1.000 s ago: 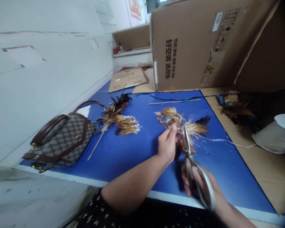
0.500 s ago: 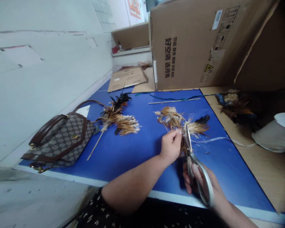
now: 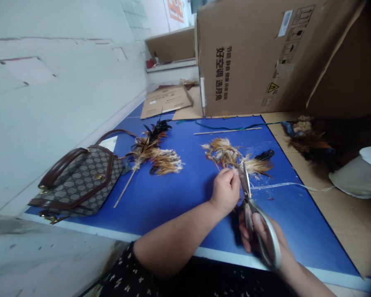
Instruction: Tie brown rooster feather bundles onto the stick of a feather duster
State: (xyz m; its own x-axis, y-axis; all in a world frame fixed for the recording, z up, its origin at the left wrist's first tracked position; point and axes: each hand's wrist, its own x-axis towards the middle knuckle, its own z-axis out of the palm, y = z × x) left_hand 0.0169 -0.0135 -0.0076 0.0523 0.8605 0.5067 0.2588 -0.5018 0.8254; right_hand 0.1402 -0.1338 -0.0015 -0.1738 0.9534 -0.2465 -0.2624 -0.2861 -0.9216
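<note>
My left hand (image 3: 225,190) is closed in a pinch at the middle of the blue table. Brown feathers show at its underside, mostly hidden by the fingers and the scissors. My right hand (image 3: 261,235) grips a pair of large grey-handled scissors (image 3: 249,204), thumb and fingers through the loops. Their blades are slightly apart and point away from me, close against my left fingertips. Just beyond lie a pile of tan feathers (image 3: 221,152) and a tuft of tan and black feathers (image 3: 258,163).
A patterned handbag (image 3: 80,181) sits at the left beside a feather bunch on a stick (image 3: 148,150). A thin stick (image 3: 227,131) lies at the back, before a big cardboard box (image 3: 250,62). White ribbon (image 3: 284,185) runs toward a spool (image 3: 357,177) on the right.
My left hand has shifted slightly right, nearer the scissor blades. Fewer brown feathers show beneath it now. The right hand and scissors are almost where they were.
</note>
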